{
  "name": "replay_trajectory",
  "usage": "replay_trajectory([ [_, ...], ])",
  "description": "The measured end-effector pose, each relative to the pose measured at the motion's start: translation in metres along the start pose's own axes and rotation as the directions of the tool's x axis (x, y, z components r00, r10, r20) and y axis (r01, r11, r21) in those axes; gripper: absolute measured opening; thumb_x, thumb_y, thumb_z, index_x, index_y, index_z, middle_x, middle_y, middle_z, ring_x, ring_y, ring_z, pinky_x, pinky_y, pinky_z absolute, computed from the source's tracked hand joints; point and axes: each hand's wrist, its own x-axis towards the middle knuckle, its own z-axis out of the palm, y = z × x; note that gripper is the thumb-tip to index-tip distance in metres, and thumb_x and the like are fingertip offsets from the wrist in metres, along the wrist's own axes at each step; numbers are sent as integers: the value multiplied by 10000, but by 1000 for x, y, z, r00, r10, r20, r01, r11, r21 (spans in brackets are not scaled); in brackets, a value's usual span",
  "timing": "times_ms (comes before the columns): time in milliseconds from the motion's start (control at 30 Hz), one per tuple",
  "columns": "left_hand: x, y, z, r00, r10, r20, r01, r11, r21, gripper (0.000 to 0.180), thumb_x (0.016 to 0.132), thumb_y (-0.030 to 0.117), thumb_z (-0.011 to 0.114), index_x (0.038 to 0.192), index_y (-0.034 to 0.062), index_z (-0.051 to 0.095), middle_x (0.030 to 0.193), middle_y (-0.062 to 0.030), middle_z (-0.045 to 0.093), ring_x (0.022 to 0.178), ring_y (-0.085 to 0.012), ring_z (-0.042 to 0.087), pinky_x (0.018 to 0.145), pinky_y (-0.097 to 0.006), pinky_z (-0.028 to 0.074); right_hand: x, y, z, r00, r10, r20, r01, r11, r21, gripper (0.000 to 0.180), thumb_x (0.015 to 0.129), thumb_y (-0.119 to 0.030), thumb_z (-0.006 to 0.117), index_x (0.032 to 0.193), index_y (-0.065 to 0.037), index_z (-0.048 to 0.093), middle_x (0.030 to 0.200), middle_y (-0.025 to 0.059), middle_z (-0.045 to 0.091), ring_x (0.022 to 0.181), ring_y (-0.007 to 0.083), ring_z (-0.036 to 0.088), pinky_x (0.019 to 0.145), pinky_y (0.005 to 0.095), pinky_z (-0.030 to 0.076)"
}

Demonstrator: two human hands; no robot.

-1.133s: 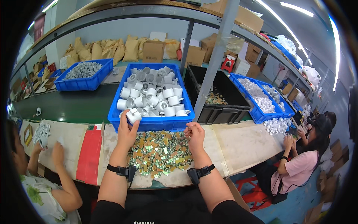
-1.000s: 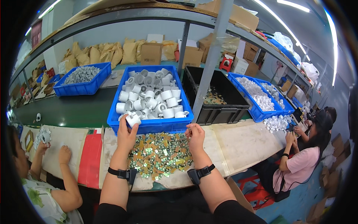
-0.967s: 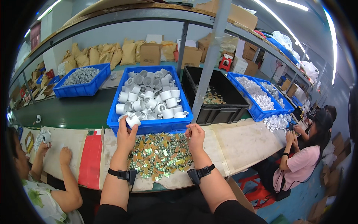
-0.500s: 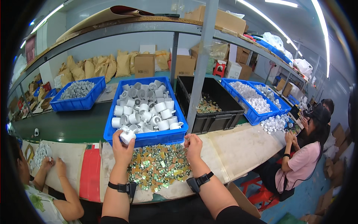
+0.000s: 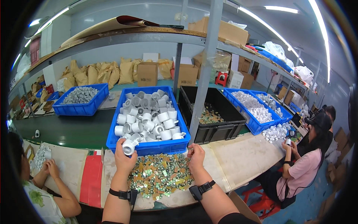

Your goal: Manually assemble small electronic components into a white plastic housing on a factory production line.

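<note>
My left hand (image 5: 124,159) is closed around a white plastic cup-shaped housing (image 5: 129,148), whose round slotted end faces me, at the near left corner of a blue crate (image 5: 164,150). Inside that crate lie many similar white housings (image 5: 149,119). Fingers pinched together, my right hand (image 5: 196,156) hovers by the crate's near right corner; whatever is between the fingertips is too small to make out. Between my forearms, a spread of small green and tan circuit boards (image 5: 160,174) covers the tabletop. Both wrists wear black straps.
A black crate (image 5: 220,135) with more circuit boards stands behind a grey metal post (image 5: 204,71). Blue crates (image 5: 253,127) of white parts are at right, another blue crate (image 5: 80,108) at left. Co-workers sit on both sides, one near a red stool (image 5: 261,205). A shelf (image 5: 130,36) spans overhead.
The housing in my left hand has turned, so its slotted round end now shows. My right hand stays pinched. The whole scene sits slightly lower in view. The right co-worker's hands now show a white piece.
</note>
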Motion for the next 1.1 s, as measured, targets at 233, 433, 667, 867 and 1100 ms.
replay_trajectory([
  [233,2,4,-6,984,165,64,-169,984,61,562,701,42,693,1244,42,548,1162,-211,651,1018,-431,671,875,-442,545,4,5,-4,999,25,-27,-25,1000,-2,267,1011,-245,582,857,-38,654,601,22,557,505,121,507,492,266,401],
  [433,6,13,-15,952,268,146,-280,957,73,522,677,25,667,1191,52,580,1120,-191,652,985,-444,672,826,-456,559,5,9,-6,999,28,-40,-29,1000,-11,275,1013,-253,578,859,-37,652,603,26,559,499,122,506,489,263,400],
  [667,5,12,-9,979,136,153,-141,990,21,542,686,62,757,1201,50,593,1102,-188,678,996,-417,685,851,-445,551,-2,5,-6,998,-51,-46,44,989,-140,193,990,-191,610,911,-32,686,652,7,583,558,95,518,517,242,396],
  [867,8,10,-12,960,280,18,-281,959,44,554,716,54,758,1236,3,572,1173,-204,583,1087,-405,594,969,-448,479,-39,-34,-2,854,-442,275,520,696,-495,157,902,-100,716,1035,-19,708,827,70,697,750,166,665,672,293,521],
  [1100,-1,35,-11,973,228,40,-221,966,-137,518,742,95,776,1214,9,579,1114,-163,591,987,-346,615,873,-391,511,9,-134,-206,765,-644,26,-83,-139,-987,814,777,-258,797,1461,57,486,1332,259,613,1258,435,552,1083,504,440],
])
